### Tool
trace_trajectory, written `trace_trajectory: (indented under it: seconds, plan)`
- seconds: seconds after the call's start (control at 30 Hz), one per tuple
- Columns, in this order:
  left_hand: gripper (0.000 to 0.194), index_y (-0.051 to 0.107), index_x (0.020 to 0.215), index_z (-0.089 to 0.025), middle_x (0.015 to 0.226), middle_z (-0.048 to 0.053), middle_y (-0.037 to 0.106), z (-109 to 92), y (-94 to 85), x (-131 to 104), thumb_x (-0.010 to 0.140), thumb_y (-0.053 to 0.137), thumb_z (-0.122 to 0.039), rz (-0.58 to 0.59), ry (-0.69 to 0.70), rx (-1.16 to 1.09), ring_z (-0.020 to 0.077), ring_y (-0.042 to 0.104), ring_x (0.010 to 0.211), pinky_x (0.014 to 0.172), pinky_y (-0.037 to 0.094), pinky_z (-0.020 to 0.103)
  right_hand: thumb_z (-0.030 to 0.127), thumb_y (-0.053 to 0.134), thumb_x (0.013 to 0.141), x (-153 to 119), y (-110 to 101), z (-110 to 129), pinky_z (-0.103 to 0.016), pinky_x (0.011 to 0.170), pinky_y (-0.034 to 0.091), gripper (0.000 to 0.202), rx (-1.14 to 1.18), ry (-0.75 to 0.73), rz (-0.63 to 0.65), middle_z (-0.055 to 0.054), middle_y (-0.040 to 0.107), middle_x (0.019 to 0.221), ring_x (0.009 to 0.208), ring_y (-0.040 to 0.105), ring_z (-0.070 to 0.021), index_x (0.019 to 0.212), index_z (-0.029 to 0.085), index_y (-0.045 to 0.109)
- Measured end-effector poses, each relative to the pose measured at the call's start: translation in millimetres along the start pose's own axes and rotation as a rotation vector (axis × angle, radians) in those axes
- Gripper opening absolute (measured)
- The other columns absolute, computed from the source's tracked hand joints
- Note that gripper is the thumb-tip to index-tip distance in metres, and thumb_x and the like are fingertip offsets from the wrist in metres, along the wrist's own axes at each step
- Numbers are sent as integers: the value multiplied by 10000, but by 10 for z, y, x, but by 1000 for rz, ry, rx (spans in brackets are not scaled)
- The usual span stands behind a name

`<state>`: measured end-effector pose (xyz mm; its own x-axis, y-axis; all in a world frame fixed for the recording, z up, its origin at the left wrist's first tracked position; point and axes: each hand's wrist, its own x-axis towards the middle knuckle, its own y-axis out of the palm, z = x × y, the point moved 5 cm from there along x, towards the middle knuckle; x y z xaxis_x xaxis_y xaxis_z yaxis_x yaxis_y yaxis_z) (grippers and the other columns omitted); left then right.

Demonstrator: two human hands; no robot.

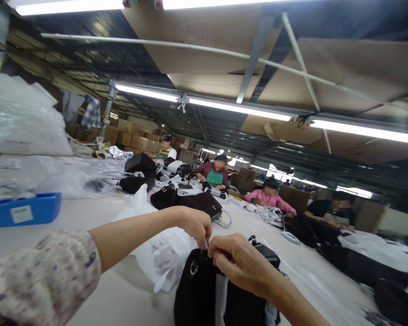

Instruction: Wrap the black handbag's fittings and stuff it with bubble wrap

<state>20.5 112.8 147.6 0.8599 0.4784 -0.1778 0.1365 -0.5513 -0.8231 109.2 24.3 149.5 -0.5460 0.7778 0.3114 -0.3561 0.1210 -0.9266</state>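
Observation:
A black bag (pixel 197 294) with a metal eyelet and a pale vertical strip stands at the table's near edge. At its top, my left hand (pixel 196 225) pinches something small and light that I cannot make out. Right beside it, my right hand (pixel 236 260) has its fingers closed at the bag's top edge; what they hold is hidden. Crumpled white wrapping (pixel 165 253) lies to the left of the bag, partly behind my left forearm.
A blue bin (pixel 37 209) sits at the left on the white table (pixel 119 276). More black bags (pixel 197 203) lie ahead, with clear plastic (pixel 61 174) to their left. Several people work along the table's far side. Dark pieces (pixel 363 262) lie at the right.

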Motion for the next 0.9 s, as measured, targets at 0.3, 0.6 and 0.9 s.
trace_trajectory:
  seconds: [0.3, 0.6, 0.9]
  plan:
    - [146, 632, 628, -164, 524, -53, 478, 140, 37, 0, 559, 688, -280, -26, -71, -88, 115, 421, 545, 459, 305, 223, 261, 700, 761, -246, 158, 134, -284, 594, 360, 135, -321, -40, -300, -9, 628, 808, 673, 571, -181, 801, 228, 576]
    - [181, 639, 635, -162, 509, -57, 462, 177, 40, 3, 570, 715, -312, -44, -75, -104, 113, 411, 529, 447, 292, 221, 123, 474, 942, -230, 487, 138, -308, 576, 334, 258, -555, -287, -465, -7, 592, 704, 620, 547, -170, 716, 213, 562]
    - [61, 708, 758, -145, 616, -55, 591, 98, 64, -28, 722, 698, -193, -98, 74, 30, 112, 540, 635, 543, 409, 177, 127, 396, 981, -290, 282, 15, -269, 590, 373, 284, -362, -245, -635, -36, 573, 697, 604, 542, -153, 780, 197, 584]
